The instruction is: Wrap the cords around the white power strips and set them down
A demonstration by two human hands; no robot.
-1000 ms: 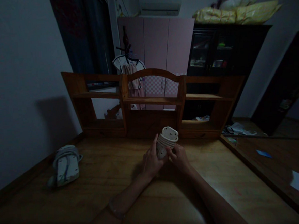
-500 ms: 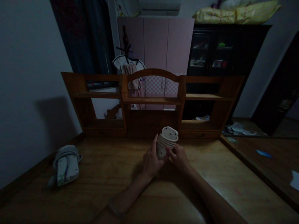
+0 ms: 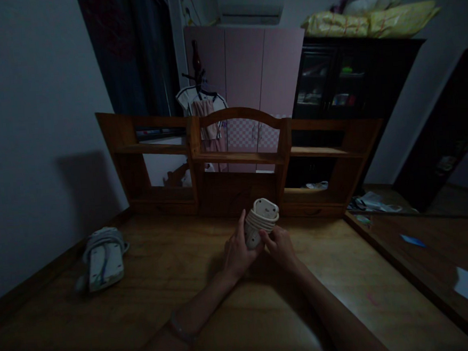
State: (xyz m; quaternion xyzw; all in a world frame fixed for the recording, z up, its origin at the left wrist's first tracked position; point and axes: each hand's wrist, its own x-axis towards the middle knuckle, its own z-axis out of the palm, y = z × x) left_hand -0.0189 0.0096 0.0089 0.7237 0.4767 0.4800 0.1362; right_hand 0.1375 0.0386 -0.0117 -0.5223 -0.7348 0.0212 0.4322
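Desk (image 3: 153, 288): wooden, wide, carrying everything here.
Shelf unit (image 3: 238, 156): wooden, standing along the desk's back edge.
Second power strip (image 3: 105, 264): white, lying flat with its cord bunched behind it, near the desk's left edge, well apart from the hands.
Power strip (image 3: 261, 220): white, cord wound round its body, held on end just above the desk, near the middle of the back edge.
Left hand (image 3: 236, 253): closed round the strip's lower left side, thumb up along it.
Right hand (image 3: 281, 247): fingers pinched shut on the strip's lower right side, at the wound cord.
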